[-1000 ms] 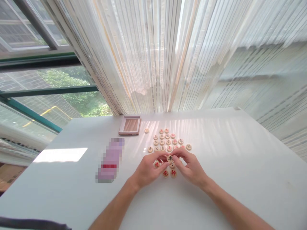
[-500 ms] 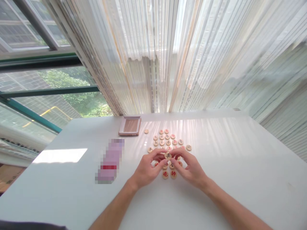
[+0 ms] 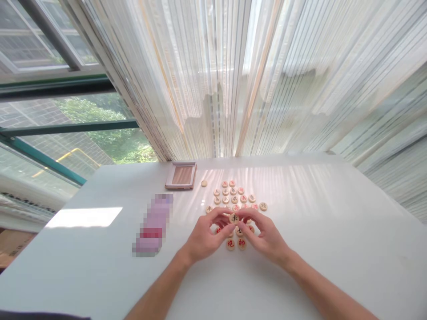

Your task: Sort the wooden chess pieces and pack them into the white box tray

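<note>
Several round wooden chess pieces (image 3: 238,198) with red or black characters lie in rows on the white table (image 3: 316,222). My left hand (image 3: 205,235) and my right hand (image 3: 265,235) meet over the nearer pieces. Both pinch one piece with a black character (image 3: 234,218), held a little above the others with its face up. Two pieces with red characters (image 3: 236,244) lie just below my fingers. A single piece (image 3: 204,183) lies apart at the far left of the group. My fingers hide some pieces.
A shallow wooden box (image 3: 181,175) sits at the table's far edge, left of the pieces. A blurred pink object (image 3: 152,224) lies on the table left of my left hand. Sheer curtains (image 3: 233,75) hang behind the table, with a window (image 3: 66,115) at left.
The piece with the black character has been lifted slightly and turned in my fingertips. Both hands have stayed in nearly the same place.
</note>
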`<state>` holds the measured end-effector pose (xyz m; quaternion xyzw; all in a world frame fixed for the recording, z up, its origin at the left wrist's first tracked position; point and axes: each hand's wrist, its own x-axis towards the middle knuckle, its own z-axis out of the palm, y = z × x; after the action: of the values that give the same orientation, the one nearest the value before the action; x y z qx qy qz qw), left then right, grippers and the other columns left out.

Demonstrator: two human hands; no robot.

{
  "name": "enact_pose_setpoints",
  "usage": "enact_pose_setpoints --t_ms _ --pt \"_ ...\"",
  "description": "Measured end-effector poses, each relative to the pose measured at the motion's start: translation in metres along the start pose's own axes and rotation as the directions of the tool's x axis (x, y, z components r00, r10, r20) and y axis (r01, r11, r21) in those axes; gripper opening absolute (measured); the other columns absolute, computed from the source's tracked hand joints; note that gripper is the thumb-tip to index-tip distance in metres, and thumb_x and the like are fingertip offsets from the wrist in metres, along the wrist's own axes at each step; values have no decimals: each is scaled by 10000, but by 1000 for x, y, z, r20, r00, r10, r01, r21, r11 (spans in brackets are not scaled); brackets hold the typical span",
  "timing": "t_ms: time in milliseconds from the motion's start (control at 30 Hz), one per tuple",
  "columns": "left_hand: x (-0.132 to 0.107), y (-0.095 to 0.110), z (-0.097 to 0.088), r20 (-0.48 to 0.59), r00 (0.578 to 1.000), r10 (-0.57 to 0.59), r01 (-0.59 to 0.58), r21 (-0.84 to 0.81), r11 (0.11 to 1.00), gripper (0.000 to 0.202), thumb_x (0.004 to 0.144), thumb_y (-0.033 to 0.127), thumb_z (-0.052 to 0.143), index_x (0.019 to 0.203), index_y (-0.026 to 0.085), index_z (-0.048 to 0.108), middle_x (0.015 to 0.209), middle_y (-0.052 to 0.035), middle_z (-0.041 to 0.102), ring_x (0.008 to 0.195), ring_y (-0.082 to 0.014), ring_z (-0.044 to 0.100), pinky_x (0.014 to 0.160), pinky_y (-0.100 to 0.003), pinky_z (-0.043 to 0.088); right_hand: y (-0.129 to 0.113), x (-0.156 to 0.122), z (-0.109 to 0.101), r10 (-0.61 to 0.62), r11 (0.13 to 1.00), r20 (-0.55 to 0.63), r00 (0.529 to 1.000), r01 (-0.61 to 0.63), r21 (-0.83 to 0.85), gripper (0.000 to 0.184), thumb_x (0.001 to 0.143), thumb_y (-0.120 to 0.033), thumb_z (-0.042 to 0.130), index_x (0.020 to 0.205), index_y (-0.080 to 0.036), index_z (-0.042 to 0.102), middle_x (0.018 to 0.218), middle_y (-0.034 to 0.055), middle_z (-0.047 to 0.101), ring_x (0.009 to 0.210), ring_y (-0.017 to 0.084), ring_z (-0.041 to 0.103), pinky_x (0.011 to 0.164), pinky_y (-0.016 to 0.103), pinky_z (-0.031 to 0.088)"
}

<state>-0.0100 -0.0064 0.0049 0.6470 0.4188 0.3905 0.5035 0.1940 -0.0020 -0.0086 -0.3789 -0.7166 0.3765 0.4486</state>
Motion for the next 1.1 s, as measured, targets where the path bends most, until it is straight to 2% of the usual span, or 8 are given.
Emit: enact_pose_setpoints --t_ms 167,400,600,867,1100 --pt "0 1 -1 19 998 -63 64 -45 997 259 976 342 584 1187 191 581 923 -66 737 862 -203 728 795 -327 569 1 -1 2 6 1000 -8 1000 -6 -10 186 953 -220 608 1128 -264 652 957 21 720 808 162 658 759 297 562" --pt "0 -2 0 25 996 -88 90 -111 990 262 931 357 656 1105 194 548 868 -47 726 815 -194 730 780 -327 570 0 0 4 -47 999 -1 999 47 -21 167 959 -217 611 1116 -258 652 937 20 730 798 164 670 761 303 564" --pt "0 -6 3 -29 993 -119 114 -138 984 267 920 410 668 1006 190 542 792 -40 740 742 -191 738 701 -296 566 -1 -3 6 -79 997 35 996 80 -19 174 969 -202 591 1118 -267 652 952 28 729 811 176 672 752 318 564" --pt "-1 -5 6 -51 998 -46 42 -76 996 206 949 374 627 984 182 559 805 -44 741 751 -181 727 708 -285 565 2 -4 7 -142 986 26 990 143 -84 213 924 -211 663 1127 -274 644 963 39 732 852 198 670 755 337 562" --pt "-3 -5 3 -4 1000 -18 18 -57 998 209 1018 368 487 1085 180 550 828 -51 728 762 -173 698 757 -312 558 4 -4 6 -147 983 2 989 146 -109 254 941 -200 639 1180 -285 623 971 39 731 826 190 657 738 334 564"
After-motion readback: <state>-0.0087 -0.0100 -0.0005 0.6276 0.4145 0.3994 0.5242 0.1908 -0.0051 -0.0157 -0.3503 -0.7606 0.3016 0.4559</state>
